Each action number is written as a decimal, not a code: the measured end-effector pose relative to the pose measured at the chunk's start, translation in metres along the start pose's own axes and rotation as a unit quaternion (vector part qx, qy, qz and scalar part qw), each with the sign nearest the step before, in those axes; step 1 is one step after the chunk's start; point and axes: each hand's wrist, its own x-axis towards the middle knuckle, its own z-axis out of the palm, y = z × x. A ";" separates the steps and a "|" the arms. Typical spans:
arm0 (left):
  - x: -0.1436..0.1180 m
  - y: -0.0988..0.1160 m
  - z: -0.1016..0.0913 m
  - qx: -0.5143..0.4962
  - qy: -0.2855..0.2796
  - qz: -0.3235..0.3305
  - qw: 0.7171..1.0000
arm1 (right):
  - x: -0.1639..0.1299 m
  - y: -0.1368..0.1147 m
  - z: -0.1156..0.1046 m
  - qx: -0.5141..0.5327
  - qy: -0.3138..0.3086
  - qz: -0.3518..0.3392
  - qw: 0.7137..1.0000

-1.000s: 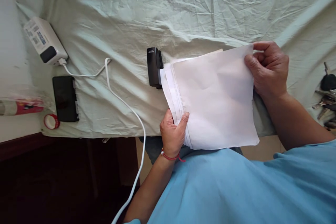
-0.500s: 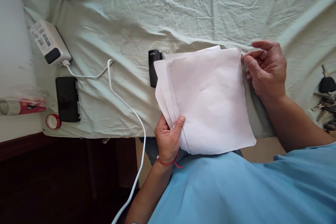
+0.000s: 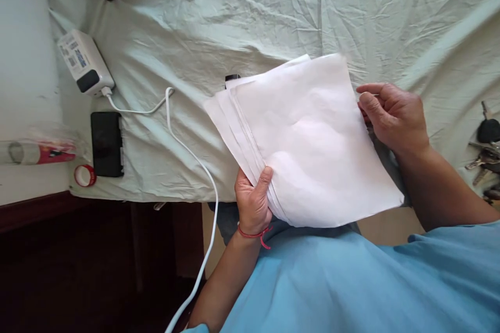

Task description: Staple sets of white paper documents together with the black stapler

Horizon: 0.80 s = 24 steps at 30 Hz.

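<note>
Several sheets (image 3: pixel 308 140) — pinched between left-hand fingers (image 3: pixel 264 179).

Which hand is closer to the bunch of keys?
Right. The right hand is beside the papers' right edge, a little left of the keys. The left hand grips the papers' lower-left edge, much farther away.

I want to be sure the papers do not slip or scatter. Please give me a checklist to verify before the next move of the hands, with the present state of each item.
1. Left hand grips the stack of white sheets at its near left edge, thumb on top: ok.
2. Sheet edges aligned: not ok, they fan out on the left side.
3. Right hand grips the stack: not ok; it sits at the right edge, fingers curled, contact unclear.
4. Black stapler reachable: cannot tell, almost hidden under the sheets.
5. White cable apart from the stack: ok.
6. Keys apart from the stack: ok.
</note>
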 end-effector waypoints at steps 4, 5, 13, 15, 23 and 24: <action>0.001 -0.004 -0.002 0.009 -0.014 -0.002 1.000 | -0.001 -0.013 -0.007 -0.078 -0.049 0.012 0.996; 0.002 -0.005 -0.002 0.013 -0.017 -0.005 1.000 | 0.000 -0.016 -0.008 -0.083 -0.067 0.022 0.994; 0.002 -0.010 0.001 -0.008 -0.016 -0.015 1.000 | 0.000 -0.021 -0.011 -0.051 -0.106 0.072 0.990; 0.002 -0.011 0.001 -0.013 -0.015 -0.023 1.000 | -0.001 -0.022 -0.011 -0.045 -0.100 0.074 0.991; 0.004 -0.013 -0.006 0.034 -0.052 -0.028 0.998 | -0.002 -0.022 -0.008 -0.016 -0.074 0.076 0.994; 0.005 -0.013 -0.007 0.038 -0.059 -0.030 0.997 | -0.002 -0.022 -0.008 -0.003 -0.077 0.077 0.994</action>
